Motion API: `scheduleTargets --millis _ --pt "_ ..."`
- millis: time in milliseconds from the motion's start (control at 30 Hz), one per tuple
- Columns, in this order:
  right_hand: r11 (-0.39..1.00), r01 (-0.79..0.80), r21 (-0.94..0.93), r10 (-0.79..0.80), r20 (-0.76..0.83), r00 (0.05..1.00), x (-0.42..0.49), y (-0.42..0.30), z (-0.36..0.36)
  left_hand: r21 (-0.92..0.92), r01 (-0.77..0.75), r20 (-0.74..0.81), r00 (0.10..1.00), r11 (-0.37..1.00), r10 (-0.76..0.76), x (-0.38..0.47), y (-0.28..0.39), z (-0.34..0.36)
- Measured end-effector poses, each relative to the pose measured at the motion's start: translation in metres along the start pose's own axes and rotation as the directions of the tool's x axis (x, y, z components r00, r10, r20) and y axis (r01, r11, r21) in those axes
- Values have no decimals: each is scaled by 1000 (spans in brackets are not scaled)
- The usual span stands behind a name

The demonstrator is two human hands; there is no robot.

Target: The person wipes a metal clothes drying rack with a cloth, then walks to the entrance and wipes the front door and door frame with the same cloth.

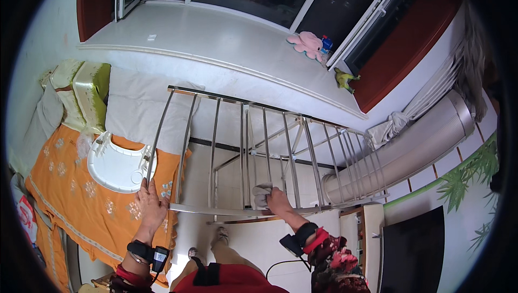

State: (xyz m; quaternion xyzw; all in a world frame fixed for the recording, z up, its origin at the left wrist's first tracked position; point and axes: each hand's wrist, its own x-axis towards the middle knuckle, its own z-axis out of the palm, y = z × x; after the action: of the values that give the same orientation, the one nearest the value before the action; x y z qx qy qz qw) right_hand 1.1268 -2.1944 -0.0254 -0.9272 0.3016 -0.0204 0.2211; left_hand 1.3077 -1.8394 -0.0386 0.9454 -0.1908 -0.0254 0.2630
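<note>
A stainless-steel folding drying rack [226, 211] spans the middle of the view, its bars running between a near rail and a far rail. At the rack's left end, my left hand [150, 208] holds the corner, with its fingers over the curved end bar and the thumb by the near rail. My right hand [280, 204] grips a bunched grey cloth [262, 195] at the near rail, right of the rack's middle. The cloth lies against the bars there. Its underside is hidden.
Left of the rack is a bed with an orange flowered cover [101, 228], a white plastic tray [115, 171] and a grey pillow [133, 110]. The windowsill [194, 29] holds a pink plush toy [307, 44]. A silver cylindrical air conditioner [404, 151] stands right, near a dark screen [412, 248].
</note>
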Motion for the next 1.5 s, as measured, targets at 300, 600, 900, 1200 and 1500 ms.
scheduleTargets --millis 300,600,900,1200,1500 --pt "930 -239 280 198 166 966 141 -2 -8 35 -39 43 998 999 37 -4 1 -6" --pt "978 -15 207 26 -48 999 297 -7 -19 28 57 177 982 998 -61 0 15 -21" --pt "936 -23 350 67 -114 991 321 2 -6 272 15 146 988 962 -57 2 25 -15" --pt "996 14 -85 10 268 963 142 -8 -32 199 43 213 973 979 -86 6 28 -20" --pt "973 141 -185 -142 6 990 3 -47 -7 99 -103 146 985 990 88 9 21 -20"
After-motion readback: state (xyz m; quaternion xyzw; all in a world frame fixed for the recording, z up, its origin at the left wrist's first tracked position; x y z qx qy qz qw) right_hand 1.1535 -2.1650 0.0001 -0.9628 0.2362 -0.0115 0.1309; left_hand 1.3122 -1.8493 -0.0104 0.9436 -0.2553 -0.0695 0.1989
